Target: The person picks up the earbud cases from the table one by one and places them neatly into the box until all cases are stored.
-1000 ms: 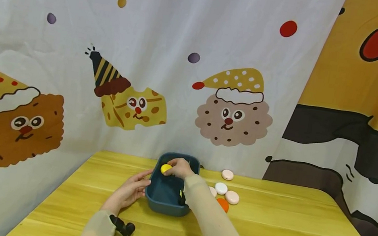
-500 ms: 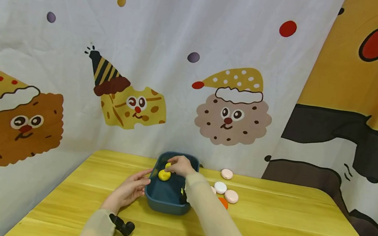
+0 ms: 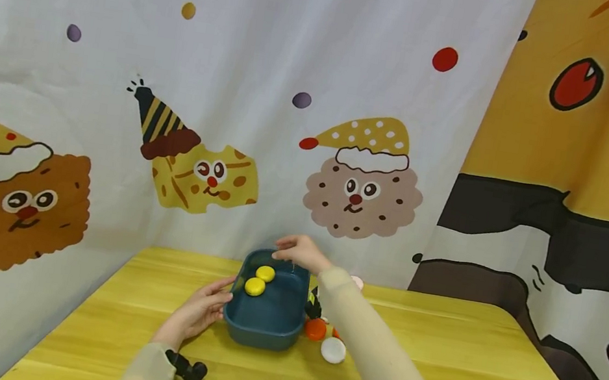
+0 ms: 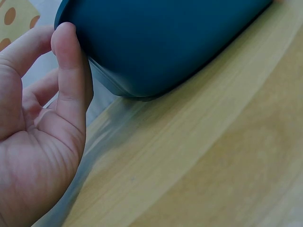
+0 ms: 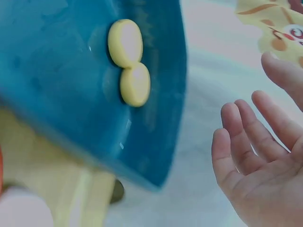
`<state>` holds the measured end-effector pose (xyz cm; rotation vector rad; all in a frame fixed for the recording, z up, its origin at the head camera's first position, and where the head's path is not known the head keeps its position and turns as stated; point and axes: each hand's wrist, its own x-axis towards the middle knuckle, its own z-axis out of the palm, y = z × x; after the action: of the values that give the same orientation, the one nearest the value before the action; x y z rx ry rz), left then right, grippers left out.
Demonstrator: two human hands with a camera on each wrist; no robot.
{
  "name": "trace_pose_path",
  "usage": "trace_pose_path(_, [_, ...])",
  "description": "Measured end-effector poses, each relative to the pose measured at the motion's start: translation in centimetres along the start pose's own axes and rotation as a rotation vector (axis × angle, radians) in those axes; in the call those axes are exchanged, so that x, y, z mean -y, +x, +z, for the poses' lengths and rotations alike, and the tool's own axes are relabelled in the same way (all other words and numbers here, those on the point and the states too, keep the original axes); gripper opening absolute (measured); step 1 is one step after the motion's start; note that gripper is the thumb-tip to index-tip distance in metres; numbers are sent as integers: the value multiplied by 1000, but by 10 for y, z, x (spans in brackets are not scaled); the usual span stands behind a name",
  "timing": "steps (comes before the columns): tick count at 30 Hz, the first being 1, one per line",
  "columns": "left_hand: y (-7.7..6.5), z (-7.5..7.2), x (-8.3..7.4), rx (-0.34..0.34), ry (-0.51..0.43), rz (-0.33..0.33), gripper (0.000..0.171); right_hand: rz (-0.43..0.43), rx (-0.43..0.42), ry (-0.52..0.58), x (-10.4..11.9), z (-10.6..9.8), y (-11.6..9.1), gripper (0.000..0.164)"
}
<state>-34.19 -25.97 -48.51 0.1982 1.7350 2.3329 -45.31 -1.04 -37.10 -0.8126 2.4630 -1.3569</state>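
Observation:
A dark blue-green plastic bin (image 3: 261, 336) with rounded corners stands on the table. Inside it, two rounded yellow discs (image 3: 254, 286) lie touching each other near the left wall; the right wrist view shows the same yellow discs (image 5: 134, 84) from above. My left hand (image 3: 195, 313) rests against the bin's left side, and in the left wrist view the left hand's (image 4: 42, 118) fingertips touch the outer wall near the rim. Above the bin's far end hovers my right hand (image 3: 303, 253), its fingers loosely spread and holding nothing in the right wrist view.
Right of the bin lie an orange disc (image 3: 316, 329), a white disc (image 3: 333, 350) and a pale pink disc (image 3: 357, 282), with others partly hidden by the right sleeve (image 3: 370, 344). A printed cloth (image 3: 223, 99) hangs behind the wooden table (image 3: 466, 372).
My right hand has let go of a yellow disc, now beside the other in the bin, and has risen up and back. The view has shifted slightly. My left hand stays at the bin.

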Motion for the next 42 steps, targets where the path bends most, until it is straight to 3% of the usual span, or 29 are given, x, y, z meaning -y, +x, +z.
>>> trace_pose_path(10, [-1,0,0,-26,11,-4,67,-58,-47,-109,1,-46,-39,39])
trace_pose_path(18, [0,2,2,-16,14,-15,66,-86,-63,-116,-7,-62,-80,39])
trace_pose_path(32, [0,0,3,-1,-1,10,67,8,-37,53,-75,-76,-113,46])
trace_pose_path(42, [0,-1,2,11,-10,8,68,62,-71,147,-114,-85,-139,52])
